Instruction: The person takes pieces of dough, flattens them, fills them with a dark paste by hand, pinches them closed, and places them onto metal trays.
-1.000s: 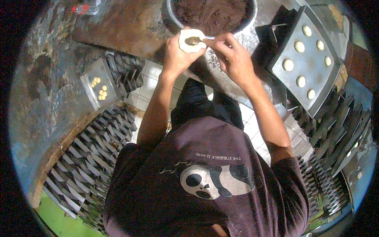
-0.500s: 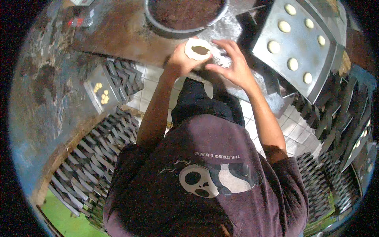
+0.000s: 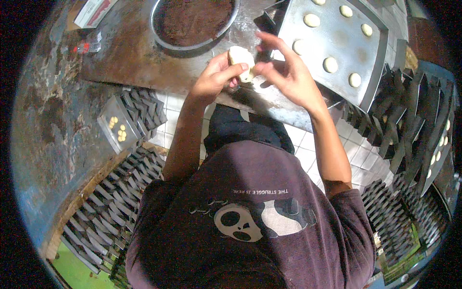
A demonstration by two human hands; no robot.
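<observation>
Held thing: a pale, cream-coloured lump of dough (image 3: 240,62), folded or pinched into a rough pouch, raised above the worn grey metal counter (image 3: 120,62) and not touching it.
Left hand (image 3: 211,79): curled around the dough from below and from the person's left, thumb lying across its near face; it carries the piece.
Right hand (image 3: 284,77): fingers spread fairly wide, thumb and forefinger tips meeting the dough's right edge, the other fingers fanned upward and free.
Nearer hand: the left one, which has the dough in its palm; the right only touches the rim.
Dough axis: the longer side runs roughly up and down in the view, tilted a little toward the right hand; its sealed or open end cannot be told.
Direction to filling: a round grey metal pan of dark brown paste (image 3: 192,21) stands just beyond the left hand, on the far part of the counter.
Direction to tray: a flat grey metal baking tray dotted with small pale dough rounds (image 3: 337,43) lies just beside and beyond the right hand, tilted; its nearest bare patch is on the right hand's side.
Around: stacks of empty dark trays (image 3: 399,115) to the right, another small tray with yellowish pieces (image 3: 118,127) to the left.
</observation>
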